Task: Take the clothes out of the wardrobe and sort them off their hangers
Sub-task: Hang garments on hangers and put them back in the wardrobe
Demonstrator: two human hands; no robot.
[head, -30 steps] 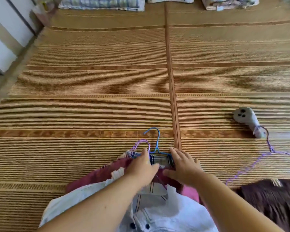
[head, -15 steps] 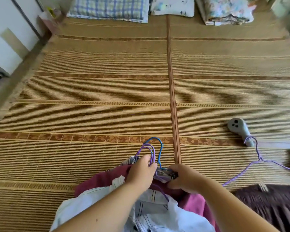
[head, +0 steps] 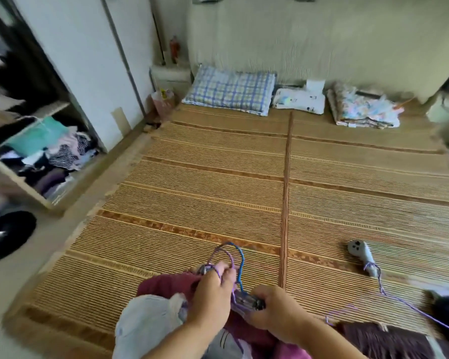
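Clothes bundle [head: 166, 286], near edge of mat [head: 192, 190]: left hand [head: 211, 296] curls round hanger hooks [head: 240, 257], right hand [head: 278, 310] grips garment collar [head: 245, 299], probably steadying hangers for stripping.

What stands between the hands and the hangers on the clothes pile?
Nothing visible does. The left hand holds the purple hanger by its hook, and the right hand grips the checked cloth just under the blue hanger.

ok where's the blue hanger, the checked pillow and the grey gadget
blue hanger [head: 241, 263], head view, right side of its hook
checked pillow [head: 231, 90], head view, middle of its top
grey gadget [head: 362, 253], head view, its body
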